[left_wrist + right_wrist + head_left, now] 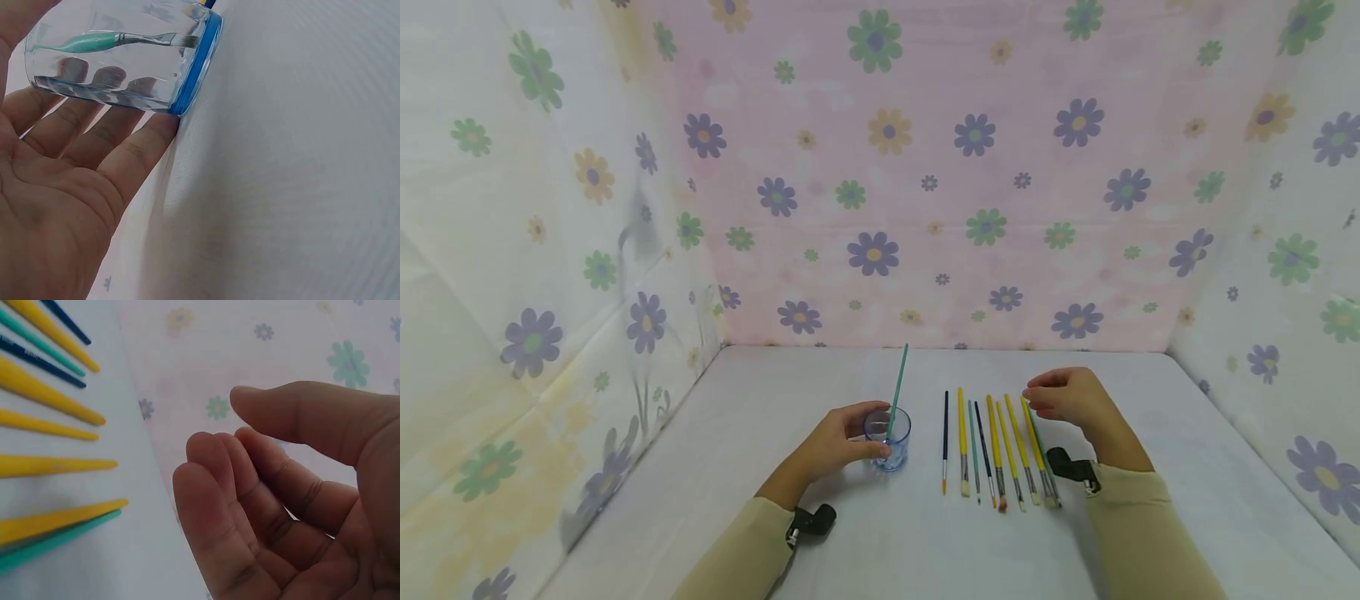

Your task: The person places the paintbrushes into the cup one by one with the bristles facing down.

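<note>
My left hand (837, 443) holds a clear drinking glass (897, 457) on the white table, fingers round the far side and thumb at the near side. A thin blue band (203, 59) rings its base in the left wrist view. Inside leans a green-handled paintbrush (898, 382), its flat bristles down near the bottom. To the right of the glass, several paintbrushes lie in a row, among them a yellow one (962, 429) and a dark blue one (946, 425). Over the handle ends at the row's right side hovers my right hand (1078, 404), fingers loosely bent, thumb apart from them, holding nothing.
The row's rightmost yellow brush (62, 522) and a green brush (62, 540) lie close together. Flowered cloth walls (925, 208) enclose the white table (760, 383) at the back and both sides. Black wrist cameras (815, 521) sit on both sleeves.
</note>
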Tool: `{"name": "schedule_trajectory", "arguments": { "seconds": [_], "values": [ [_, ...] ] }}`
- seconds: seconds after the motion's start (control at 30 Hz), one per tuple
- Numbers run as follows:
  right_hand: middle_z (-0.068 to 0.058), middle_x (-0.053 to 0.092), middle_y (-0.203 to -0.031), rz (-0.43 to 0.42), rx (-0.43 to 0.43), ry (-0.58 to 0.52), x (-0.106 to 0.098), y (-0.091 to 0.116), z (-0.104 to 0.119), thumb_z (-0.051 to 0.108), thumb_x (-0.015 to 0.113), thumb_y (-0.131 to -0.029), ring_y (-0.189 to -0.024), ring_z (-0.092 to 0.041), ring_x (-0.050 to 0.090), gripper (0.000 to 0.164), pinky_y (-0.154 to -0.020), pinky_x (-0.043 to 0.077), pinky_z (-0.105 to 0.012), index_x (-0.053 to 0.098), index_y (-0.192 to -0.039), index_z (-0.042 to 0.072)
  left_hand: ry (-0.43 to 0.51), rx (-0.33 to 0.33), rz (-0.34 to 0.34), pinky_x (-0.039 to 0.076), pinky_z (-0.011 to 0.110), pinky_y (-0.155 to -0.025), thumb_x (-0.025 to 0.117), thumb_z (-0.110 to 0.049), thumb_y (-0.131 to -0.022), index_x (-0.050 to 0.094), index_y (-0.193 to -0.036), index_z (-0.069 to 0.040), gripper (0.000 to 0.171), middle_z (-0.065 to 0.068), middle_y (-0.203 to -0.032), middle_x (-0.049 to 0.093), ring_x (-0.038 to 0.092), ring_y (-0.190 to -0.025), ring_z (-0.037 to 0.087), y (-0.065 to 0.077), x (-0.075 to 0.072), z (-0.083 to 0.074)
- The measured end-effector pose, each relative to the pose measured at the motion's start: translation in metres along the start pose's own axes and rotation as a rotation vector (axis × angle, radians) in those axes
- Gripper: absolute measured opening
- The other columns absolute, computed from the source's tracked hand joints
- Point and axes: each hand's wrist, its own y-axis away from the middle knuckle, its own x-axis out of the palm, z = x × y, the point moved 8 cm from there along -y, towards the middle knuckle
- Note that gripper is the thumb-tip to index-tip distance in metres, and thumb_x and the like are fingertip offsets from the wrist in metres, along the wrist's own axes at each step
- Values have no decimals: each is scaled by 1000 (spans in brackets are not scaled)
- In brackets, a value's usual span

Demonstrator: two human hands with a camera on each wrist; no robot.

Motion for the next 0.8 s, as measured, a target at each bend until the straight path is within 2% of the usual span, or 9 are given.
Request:
{"name": "schedule_trajectory", "arguments": {
  "seconds": [0.3, 0.43, 0.57, 0.8],
  "values": [
    [-21, 70, -116, -38, 74, 64, -8, -7, -23, 20, 77, -94, -89, -21, 73, 39, -77, 64, -32, 67, -124, -3, -3, -8, -3, 47, 48, -114, 88, -38, -82, 58, -146, -30, 71, -4, -136, 68, 64, -128, 20, 2, 0, -2],
    [-20, 71, -114, -34, 135, 84, -8, -12, -36, 20, 78, -93, -87, -22, 72, 37, -75, 64, -31, 68, -122, -1, -9, -29, -8, 47, 48, -114, 89, -39, -81, 59, -144, -34, 71, -7, -135, 68, 64, -127, 18, 2, 0, -1],
    [-18, 71, -109, -27, 189, 115, -8, -15, -47, 18, 80, -90, -85, -22, 71, 36, -73, 63, -30, 69, -119, -1, -7, -22, -8, 47, 50, -115, 89, -37, -82, 58, -145, -32, 69, -5, -136, 68, 64, -128, 19, 1, 0, 0],
    [-14, 71, -98, -17, 200, 232, -7, -14, -52, 19, 84, -86, -80, -20, 67, 33, -67, 58, -28, 72, -109, 0, -10, -19, -6, 46, 51, -115, 88, -36, -83, 58, -145, -32, 70, -4, -137, 67, 63, -129, 20, 1, 0, 0]
  ]
}}
